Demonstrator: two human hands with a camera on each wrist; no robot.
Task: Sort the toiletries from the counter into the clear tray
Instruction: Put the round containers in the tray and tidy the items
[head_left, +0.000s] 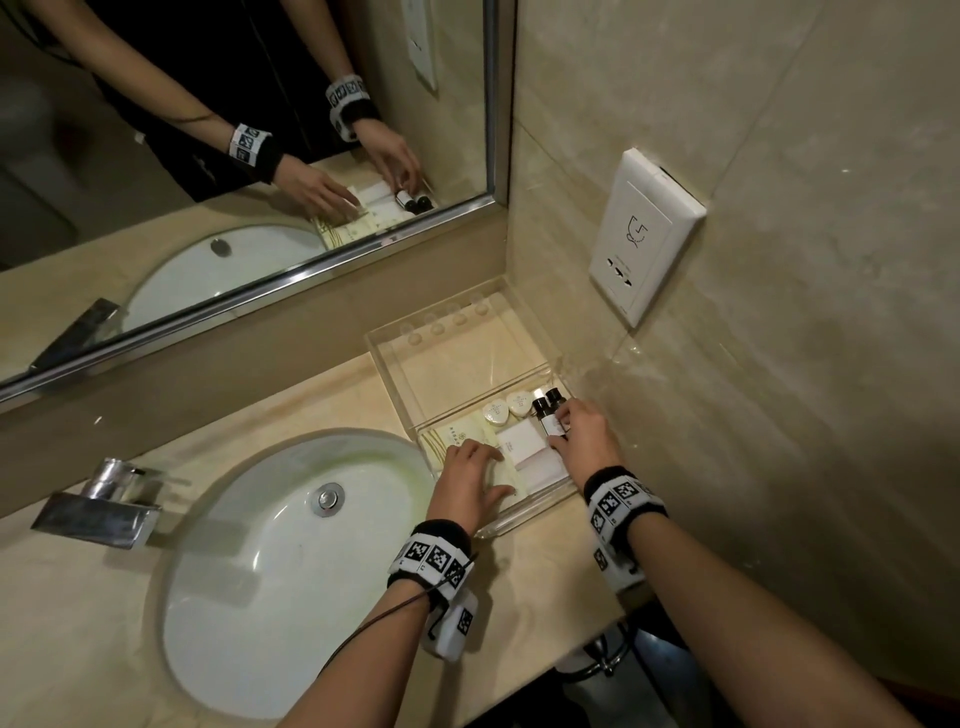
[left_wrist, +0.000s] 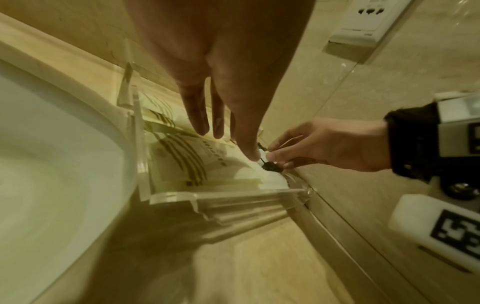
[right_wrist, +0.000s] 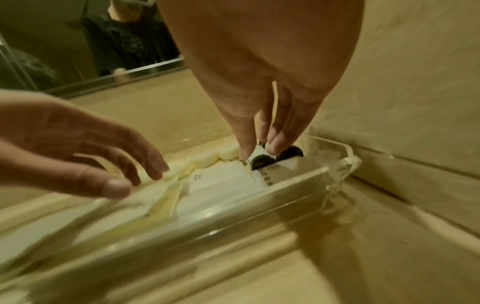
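right hand (head_left: 587, 428) pinches small bottle (head_left: 549, 422) in clear tray (head_left: 395, 374), left hand (head_left: 470, 475) flat on packets (head_left: 457, 434); bottle may tip its neighbour

Clear tray (head_left: 395, 379) in counter corner, far half bare. Near half: cream striped packets (head_left: 457, 434) left, white box (head_left: 522, 441) middle, two round soaps (head_left: 506, 408), two dark bottles (head_left: 548, 410) lying right.

A white oval sink (head_left: 270, 561) with a metal drain plug (head_left: 328, 497) is set into the beige stone counter (head_left: 524, 613), and a chrome faucet (head_left: 104, 501) stands at its left rim. A framed mirror (head_left: 249, 156) hangs above. A white wall socket (head_left: 644, 234) is fixed to the tiled side wall.
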